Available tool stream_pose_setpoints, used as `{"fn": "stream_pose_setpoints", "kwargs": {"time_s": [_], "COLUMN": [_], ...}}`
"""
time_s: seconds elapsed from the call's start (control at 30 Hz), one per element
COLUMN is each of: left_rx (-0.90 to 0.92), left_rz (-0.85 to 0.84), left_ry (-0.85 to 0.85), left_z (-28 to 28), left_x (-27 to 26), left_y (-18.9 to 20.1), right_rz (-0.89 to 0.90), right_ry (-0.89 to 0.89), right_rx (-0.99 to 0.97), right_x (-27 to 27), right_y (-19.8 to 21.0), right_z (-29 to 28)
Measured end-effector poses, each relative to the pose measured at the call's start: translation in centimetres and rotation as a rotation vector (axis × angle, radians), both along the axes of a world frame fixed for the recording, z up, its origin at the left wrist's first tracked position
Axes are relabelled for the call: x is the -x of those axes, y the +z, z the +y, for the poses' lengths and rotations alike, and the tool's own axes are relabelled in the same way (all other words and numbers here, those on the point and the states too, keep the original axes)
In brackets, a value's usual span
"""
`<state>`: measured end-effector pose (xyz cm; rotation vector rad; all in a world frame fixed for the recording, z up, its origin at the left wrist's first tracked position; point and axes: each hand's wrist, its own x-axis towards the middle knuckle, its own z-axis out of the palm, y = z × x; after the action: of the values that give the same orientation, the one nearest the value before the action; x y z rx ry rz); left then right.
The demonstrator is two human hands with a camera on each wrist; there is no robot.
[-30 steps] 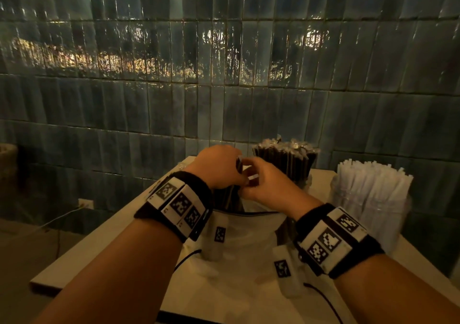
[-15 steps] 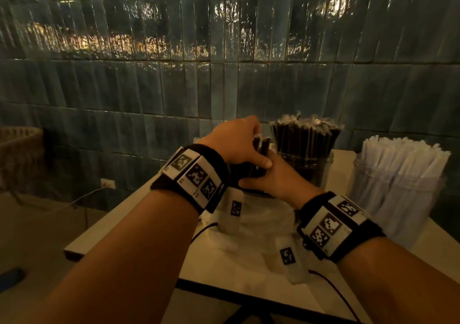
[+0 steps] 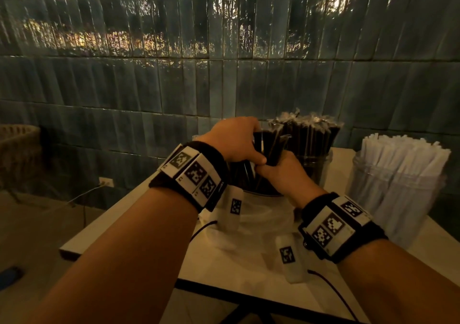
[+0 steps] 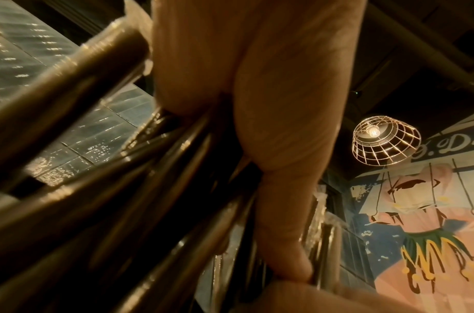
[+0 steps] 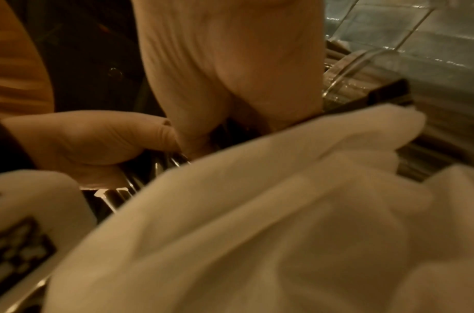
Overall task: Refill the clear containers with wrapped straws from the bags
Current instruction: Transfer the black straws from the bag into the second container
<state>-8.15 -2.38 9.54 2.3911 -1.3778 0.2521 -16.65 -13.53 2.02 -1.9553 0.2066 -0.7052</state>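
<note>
Right now both my hands, left (image 3: pixel 236 141) and right (image 3: pixel 286 171), grip black straws (image 3: pixel 271 146) above the bag (image 3: pixel 258 214); both jars (image 3: pixel 395 186) look full.

My left hand (image 3: pixel 234 140) and my right hand (image 3: pixel 286 171) both curl round a bundle of black wrapped straws (image 3: pixel 271 146), thumbs touching, the right just below the left. Under my hands the bundle stands in a white bag (image 3: pixel 251 214) on the table (image 3: pixel 139 211). Just beyond my right hand a clear container (image 3: pixel 316 164) holds more black straws upright. To the right of my right wrist, a second container (image 3: pixel 388 191) stands full of white wrapped straws (image 3: pixel 403 154).
</note>
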Motion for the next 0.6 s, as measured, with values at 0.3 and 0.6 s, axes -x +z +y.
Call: {"fn": "stream_pose_setpoints", "kwargs": {"time_s": [0.3,0.6], "left_rx": [-0.036,-0.038], "left_rz": [-0.078,-0.063], "left_ry": [-0.005,0.031], "left_z": [-0.5,-0.6], "left_x": [0.0,0.4], "left_y": [-0.1,0.2], "right_rz": [0.016,0.108], "right_ry": [-0.065,0.003], "right_rx": [0.005,0.054], "right_x": [0.0,-0.1], "right_y": [-0.3,-1.3], "right_z": [-1.3,-1.7]}}
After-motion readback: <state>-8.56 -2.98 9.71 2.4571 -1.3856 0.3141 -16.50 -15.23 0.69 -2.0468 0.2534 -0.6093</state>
